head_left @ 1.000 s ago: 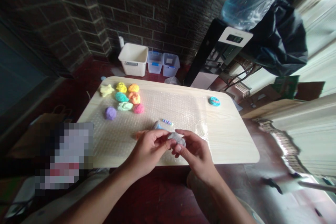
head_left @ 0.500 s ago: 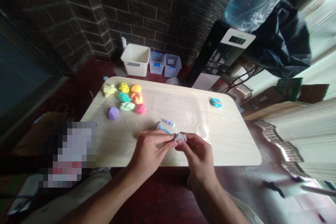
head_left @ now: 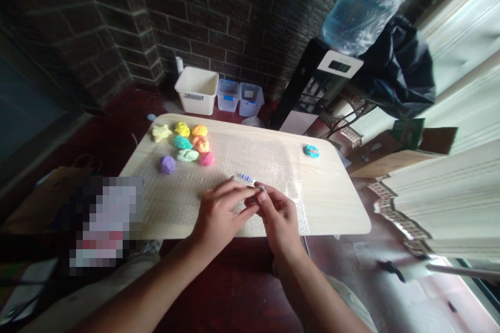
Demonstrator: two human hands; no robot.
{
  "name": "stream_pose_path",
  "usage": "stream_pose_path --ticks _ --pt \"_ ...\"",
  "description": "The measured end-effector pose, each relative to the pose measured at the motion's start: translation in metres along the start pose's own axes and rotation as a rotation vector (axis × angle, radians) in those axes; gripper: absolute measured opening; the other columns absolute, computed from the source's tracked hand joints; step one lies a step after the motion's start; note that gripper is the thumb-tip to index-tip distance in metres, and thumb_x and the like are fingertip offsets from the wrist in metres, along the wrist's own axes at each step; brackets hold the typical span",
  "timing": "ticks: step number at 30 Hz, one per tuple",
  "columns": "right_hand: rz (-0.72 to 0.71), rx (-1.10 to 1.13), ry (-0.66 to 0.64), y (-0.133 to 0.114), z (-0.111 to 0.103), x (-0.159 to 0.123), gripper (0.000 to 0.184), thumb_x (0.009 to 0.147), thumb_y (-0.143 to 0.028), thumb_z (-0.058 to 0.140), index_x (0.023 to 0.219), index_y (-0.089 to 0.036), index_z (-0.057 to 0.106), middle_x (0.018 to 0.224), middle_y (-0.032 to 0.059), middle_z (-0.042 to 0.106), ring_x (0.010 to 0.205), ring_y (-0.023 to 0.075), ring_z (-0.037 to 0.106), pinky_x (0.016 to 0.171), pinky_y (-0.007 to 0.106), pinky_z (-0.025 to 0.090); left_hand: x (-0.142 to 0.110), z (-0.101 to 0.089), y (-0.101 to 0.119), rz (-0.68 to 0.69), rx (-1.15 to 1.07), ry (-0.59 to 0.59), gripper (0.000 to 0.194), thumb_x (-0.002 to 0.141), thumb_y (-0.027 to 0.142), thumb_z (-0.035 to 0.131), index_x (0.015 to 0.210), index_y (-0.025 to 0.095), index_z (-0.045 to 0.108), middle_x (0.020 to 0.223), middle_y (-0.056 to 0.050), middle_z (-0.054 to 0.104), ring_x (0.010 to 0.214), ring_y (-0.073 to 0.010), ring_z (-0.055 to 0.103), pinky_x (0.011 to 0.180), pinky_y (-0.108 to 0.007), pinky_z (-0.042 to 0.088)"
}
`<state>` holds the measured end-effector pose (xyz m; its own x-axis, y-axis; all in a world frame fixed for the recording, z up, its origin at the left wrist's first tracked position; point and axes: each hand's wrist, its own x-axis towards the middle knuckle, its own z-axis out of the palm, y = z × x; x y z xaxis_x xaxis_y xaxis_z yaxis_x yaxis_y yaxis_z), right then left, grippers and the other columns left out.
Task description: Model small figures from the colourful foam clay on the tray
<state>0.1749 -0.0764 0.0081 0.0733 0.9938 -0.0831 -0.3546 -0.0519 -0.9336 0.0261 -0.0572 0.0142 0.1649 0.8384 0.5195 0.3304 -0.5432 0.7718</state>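
Note:
Over the near part of the table, my left hand (head_left: pixel 221 213) and my right hand (head_left: pixel 279 218) meet with their fingertips pinched together. Between them is a grey lump of modelling clay (head_left: pixel 261 188), now mostly covered by the fingers. Just beyond my left hand, a striped clay strip (head_left: pixel 247 178) in purple, white and blue lies beside a grey clay piece (head_left: pixel 235 177), which is largely hidden behind the fingers. Farther left sit several clay lumps, among them a purple one (head_left: pixel 167 165), a pink one (head_left: pixel 207 158) and a teal one (head_left: pixel 182 142).
Bubble wrap (head_left: pixel 258 153) covers much of the pale wooden table (head_left: pixel 336 197). A blue round clay piece (head_left: pixel 312 151) lies at the right. Behind the table stand a white basket (head_left: pixel 197 93), two clear bins (head_left: pixel 250 101) and a water dispenser (head_left: pixel 304 93).
My fingers have closed farther around the grey clay, which showed broadly before and is nearly hidden now. My right hand has turned inward, and the view has shifted slightly.

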Motion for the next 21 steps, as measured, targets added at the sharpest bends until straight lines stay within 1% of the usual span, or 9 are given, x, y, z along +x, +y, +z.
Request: stream_pose_path --ticks 3,4,7,9,13,15,17,19,21 --pt "-0.014 0.079 0.028 -0.002 -0.005 0.006 0.033 0.079 -0.046 0.094 0.099 -0.022 0.083 0.089 0.0061 0.084 0.089 0.0259 0.080 0.085 0.042 0.066 0.000 0.003 -0.002 -0.183 -0.216 0.050 0.029 0.088 0.029 0.083 0.116 0.024 0.078 0.109 -0.008 0.080 0.097 -0.0248 0.075 0.088 -0.035 0.058" --pt "-0.021 0.101 0.053 -0.004 -0.007 0.008 0.032 0.076 -0.044 0.096 0.096 -0.022 0.084 0.088 0.0050 0.084 0.085 0.0239 0.080 0.083 0.039 0.066 0.000 0.003 -0.003 -0.257 -0.302 0.074 0.030 0.088 0.030 0.082 0.117 0.023 0.076 0.111 -0.009 0.080 0.099 -0.0252 0.075 0.089 -0.035 0.058" --pt "0.011 0.150 0.089 -0.006 -0.014 0.008 0.031 0.072 -0.042 0.099 0.087 -0.020 0.083 0.089 0.0045 0.084 0.077 0.0196 0.079 0.077 0.032 0.065 0.000 0.003 -0.005 -0.458 -0.516 0.139 0.021 0.094 0.035 0.070 0.105 0.019 0.076 0.103 -0.009 0.079 0.096 -0.0248 0.075 0.082 -0.033 0.059" --pt "0.070 0.206 0.098 -0.007 -0.017 0.005 0.031 0.073 -0.041 0.097 0.090 -0.020 0.083 0.093 0.0061 0.084 0.080 0.0193 0.079 0.077 0.030 0.065 0.000 0.000 -0.004 -0.538 -0.581 0.163 0.022 0.094 0.037 0.067 0.099 0.018 0.077 0.096 -0.009 0.079 0.087 -0.0234 0.074 0.072 -0.030 0.058" --pt "0.155 0.280 0.093 -0.013 -0.021 -0.004 0.025 0.080 -0.036 0.087 0.097 -0.020 0.080 0.099 0.0070 0.082 0.083 0.0193 0.076 0.079 0.032 0.064 -0.002 -0.008 0.003 -0.577 -0.648 0.198 0.022 0.088 0.037 0.070 0.092 0.017 0.078 0.093 -0.008 0.079 0.080 -0.0216 0.072 0.064 -0.027 0.055" --pt "0.185 0.297 0.090 -0.019 -0.021 -0.009 0.022 0.080 -0.037 0.081 0.094 -0.020 0.078 0.095 0.0069 0.080 0.078 0.0194 0.073 0.073 0.033 0.063 -0.003 -0.013 0.007 -0.576 -0.674 0.229 0.022 0.086 0.037 0.072 0.089 0.017 0.078 0.090 -0.008 0.078 0.079 -0.0211 0.071 0.062 -0.026 0.054" --pt "0.205 0.309 0.102 -0.025 -0.022 -0.014 0.023 0.081 -0.042 0.075 0.088 -0.019 0.076 0.084 0.0064 0.076 0.070 0.0185 0.070 0.063 0.031 0.060 -0.004 -0.017 0.012 -0.578 -0.690 0.263 0.022 0.084 0.037 0.071 0.088 0.016 0.077 0.087 -0.008 0.078 0.076 -0.0203 0.070 0.061 -0.026 0.053" --pt "0.215 0.309 0.132 -0.030 -0.022 -0.019 0.028 0.083 -0.047 0.071 0.080 -0.019 0.071 0.070 0.0035 0.069 0.059 0.0153 0.062 0.050 0.025 0.050 -0.004 -0.018 0.017 -0.583 -0.700 0.295 0.022 0.084 0.037 0.069 0.088 0.016 0.077 0.084 -0.007 0.077 0.074 -0.0189 0.069 0.060 -0.025 0.052" --pt "0.211 0.291 0.174 -0.033 -0.022 -0.021 0.035 0.085 -0.051 0.069 0.069 -0.020 0.063 0.058 -0.0014 0.059 0.045 0.0105 0.049 0.039 0.020 0.035 -0.004 -0.015 0.024 -0.589 -0.718 0.310 0.022 0.084 0.036 0.068 0.088 0.016 0.077 0.079 -0.006 0.076 0.070 -0.0173 0.068 0.059 -0.023 0.050"
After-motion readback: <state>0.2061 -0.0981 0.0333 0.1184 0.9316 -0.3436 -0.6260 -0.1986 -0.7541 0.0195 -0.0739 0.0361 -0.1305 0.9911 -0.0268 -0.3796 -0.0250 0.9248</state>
